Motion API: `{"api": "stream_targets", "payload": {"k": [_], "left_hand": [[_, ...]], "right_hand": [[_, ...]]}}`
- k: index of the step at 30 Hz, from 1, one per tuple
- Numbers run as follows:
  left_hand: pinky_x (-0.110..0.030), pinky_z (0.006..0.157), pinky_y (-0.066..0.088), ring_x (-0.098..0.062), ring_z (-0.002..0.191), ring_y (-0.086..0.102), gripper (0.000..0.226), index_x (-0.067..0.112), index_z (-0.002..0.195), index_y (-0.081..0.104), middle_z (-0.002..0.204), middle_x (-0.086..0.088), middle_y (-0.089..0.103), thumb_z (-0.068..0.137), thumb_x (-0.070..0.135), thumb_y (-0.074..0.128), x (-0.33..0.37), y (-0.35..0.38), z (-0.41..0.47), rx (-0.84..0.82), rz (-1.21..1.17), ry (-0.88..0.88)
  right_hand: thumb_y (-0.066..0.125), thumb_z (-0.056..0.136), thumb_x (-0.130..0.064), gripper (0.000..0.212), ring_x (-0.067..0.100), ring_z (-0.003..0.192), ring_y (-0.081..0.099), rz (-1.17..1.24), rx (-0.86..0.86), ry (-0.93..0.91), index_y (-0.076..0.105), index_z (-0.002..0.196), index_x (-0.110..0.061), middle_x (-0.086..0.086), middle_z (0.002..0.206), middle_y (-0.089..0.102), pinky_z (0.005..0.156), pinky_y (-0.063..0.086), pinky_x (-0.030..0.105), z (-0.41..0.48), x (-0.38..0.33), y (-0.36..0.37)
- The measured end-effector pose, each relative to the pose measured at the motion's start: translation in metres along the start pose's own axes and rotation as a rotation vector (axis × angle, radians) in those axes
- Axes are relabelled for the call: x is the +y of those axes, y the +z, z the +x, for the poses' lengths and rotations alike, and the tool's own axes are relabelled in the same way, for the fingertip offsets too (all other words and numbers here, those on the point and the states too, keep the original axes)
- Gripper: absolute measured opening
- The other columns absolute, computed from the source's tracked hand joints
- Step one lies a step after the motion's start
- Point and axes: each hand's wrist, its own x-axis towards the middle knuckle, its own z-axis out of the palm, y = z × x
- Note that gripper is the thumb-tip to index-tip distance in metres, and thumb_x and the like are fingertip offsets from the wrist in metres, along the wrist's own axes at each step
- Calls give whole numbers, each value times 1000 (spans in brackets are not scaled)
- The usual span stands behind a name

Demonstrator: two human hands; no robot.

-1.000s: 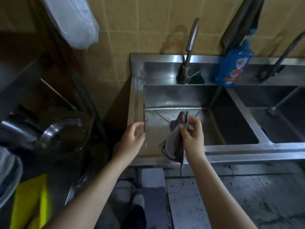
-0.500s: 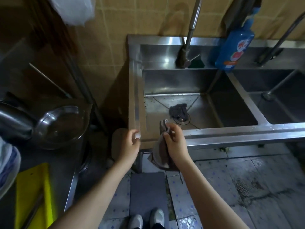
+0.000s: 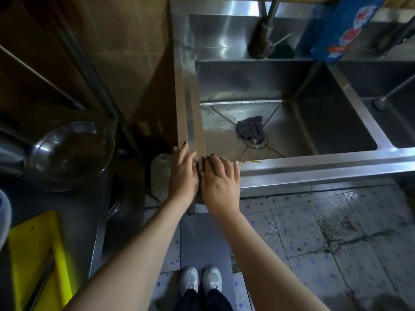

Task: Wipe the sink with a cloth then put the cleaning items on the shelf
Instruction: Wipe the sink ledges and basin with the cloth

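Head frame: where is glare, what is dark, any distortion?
Head view: dim overall; glare streaks on the back of the sink; metal bowl at left in shadow; wide-angle stretch skews the sink's rims; blue bottle at top edge soft and cropped.

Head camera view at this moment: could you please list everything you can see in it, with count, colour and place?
sink: one, steel, two basins, centre and right
scouring pad: one, dark grey, on the left basin's drain
tap: one, steel, back ledge
detergent bottle: one, blue, back ledge between basins
sponge: one, dark green, beside the tap
cloth: one, grey, mostly hidden under the hands
bowl: one, steel, left counter
board: one, yellow, bottom left
jug: one, clear, left of the sink, lower down
shoes: two, white, bottom centre
hands: two, bare; left hand and right hand flat on the sink's front-left corner
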Motion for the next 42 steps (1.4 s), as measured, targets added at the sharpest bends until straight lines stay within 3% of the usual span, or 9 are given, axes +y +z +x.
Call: {"api": "stream_targets", "payload": {"k": [3, 10, 15, 20, 24, 28, 34, 42], "left_hand": [[-19, 110, 5, -21, 144, 8, 37, 10, 131, 49, 154, -4, 22, 96, 6, 37, -4, 5, -1, 27, 20, -17], [-8, 101, -3, -18, 143, 6, 41, 10, 138, 38, 155, -1, 18, 97, 10, 37, -4, 5, 0, -2, 29, -15], [-21, 110, 2, -20, 144, 1, 41, 11, 137, 41, 156, 0, 14, 97, 13, 39, -5, 8, -1, -4, 123, 9], [-36, 117, 3, -21, 144, -10, 45, 15, 143, 32, 157, 0, 6, 98, 16, 30, -9, 11, -3, -32, 330, 56], [-33, 115, 0, -20, 144, -11, 46, 17, 143, 31, 157, 1, 4, 97, 13, 31, -8, 11, -3, -42, 327, 54], [-40, 118, 7, -18, 144, -11, 47, 18, 142, 33, 157, 3, 4, 96, 10, 31, -9, 12, -2, -57, 303, 34], [-32, 116, -1, -17, 143, -14, 41, 20, 138, 40, 157, 3, 2, 99, 18, 28, -5, 7, 1, -113, 251, -3], [-24, 109, -2, -18, 143, -14, 40, 24, 134, 45, 157, 5, 1, 98, 12, 34, -1, 2, -1, -109, 248, 19]], "right_hand": [[52, 84, -24, 28, 27, 102, 60, 25, 22, 2, 71, 103, -14, 2, 106, 68, 96, 40, 39, 3, -2, 0], [48, 82, -27, 32, 29, 90, 61, 69, -54, 26, 72, 100, -15, 2, 101, 68, 81, 49, 33, 5, 7, -4], [46, 80, -28, 35, 32, 86, 60, -2, -56, 96, 74, 98, -14, 4, 100, 68, 80, 50, 35, 13, 35, -10], [43, 81, -26, 39, 34, 99, 56, -13, -11, 177, 72, 99, -8, 10, 104, 66, 90, 48, 42, 16, 72, -15], [44, 81, -25, 39, 30, 111, 49, -55, 13, 236, 72, 102, -9, 10, 108, 65, 100, 37, 42, 11, 68, -9], [45, 78, -26, 39, 36, 110, 55, -57, 16, 217, 71, 104, -12, 8, 108, 67, 96, 29, 38, 4, 38, -7], [47, 80, -28, 32, 30, 97, 59, 68, 11, 103, 72, 98, -18, 3, 103, 68, 90, 35, 35, -5, -5, -3], [48, 79, -30, 32, 33, 83, 60, 41, -1, 103, 74, 95, -19, 6, 101, 68, 75, 49, 35, 5, 50, -14]]}}
